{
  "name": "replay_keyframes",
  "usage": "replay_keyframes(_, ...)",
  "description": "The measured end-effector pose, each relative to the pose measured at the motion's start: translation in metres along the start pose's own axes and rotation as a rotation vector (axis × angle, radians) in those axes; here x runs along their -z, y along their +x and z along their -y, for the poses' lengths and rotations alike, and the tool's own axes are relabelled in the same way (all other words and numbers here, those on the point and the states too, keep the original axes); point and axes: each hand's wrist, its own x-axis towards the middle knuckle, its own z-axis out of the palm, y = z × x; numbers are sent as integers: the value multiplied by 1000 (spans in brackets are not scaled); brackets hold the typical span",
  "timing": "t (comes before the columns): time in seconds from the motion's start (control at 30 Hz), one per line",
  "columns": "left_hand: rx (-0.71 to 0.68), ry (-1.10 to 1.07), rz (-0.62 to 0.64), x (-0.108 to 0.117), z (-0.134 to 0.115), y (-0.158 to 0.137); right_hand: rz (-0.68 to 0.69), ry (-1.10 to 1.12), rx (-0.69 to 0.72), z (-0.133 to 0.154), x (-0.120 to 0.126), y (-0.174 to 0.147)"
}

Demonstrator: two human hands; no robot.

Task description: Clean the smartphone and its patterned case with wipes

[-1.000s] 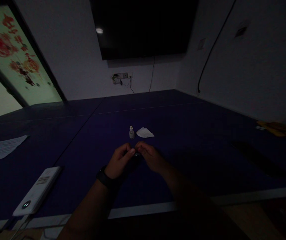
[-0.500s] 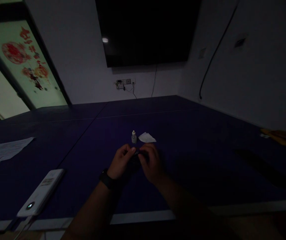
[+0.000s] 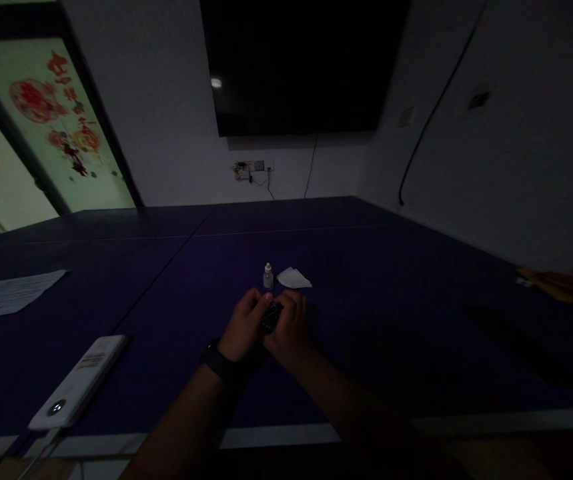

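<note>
Left hand (image 3: 243,328) and right hand (image 3: 289,331) together above the worktop (image 3: 391,267), both closed about a small dark item (image 3: 270,320); item lies between them, partly covered, pale streaks on its visible face; kind cannot be told in dim light; black watch (image 3: 217,360) on left arm; bottle (image 3: 268,277) upright just beyond the hands; white paper (image 3: 293,278) lying just right of bottle; power bank (image 3: 80,382) near front edge at left, cable (image 3: 47,441) at its near end; sheets (image 3: 11,293) farther back, at far left.
</note>
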Motion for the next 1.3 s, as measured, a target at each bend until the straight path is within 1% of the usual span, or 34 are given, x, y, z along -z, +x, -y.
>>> replay_keyframes(0.23,7,-25,43,-6,2,-2,-54,6,14,-5,-2,-2)
replay_keyframes(0.47,15,-38,68,-4,2,-3,-50,11,38,-2,-2,1)
replay_keyframes(0.77,-129,82,65,-7,0,-4,-105,59,67,-3,3,-2)
replay_keyframes(0.93,-130,87,65,-7,0,-5,-98,99,45,-2,4,-2)
replay_keyframes(1.07,-66,32,138,-3,0,-3,-45,149,34,-6,7,-2)
replay_keyframes(1.17,-24,-49,210,-1,0,-2,49,211,24,-14,13,2)
replay_keyframes(1.23,-37,-149,210,-1,1,-2,116,262,12,-22,19,7)
replay_keyframes(1.3,-106,-190,211,-4,1,-1,177,318,2,-29,26,13)
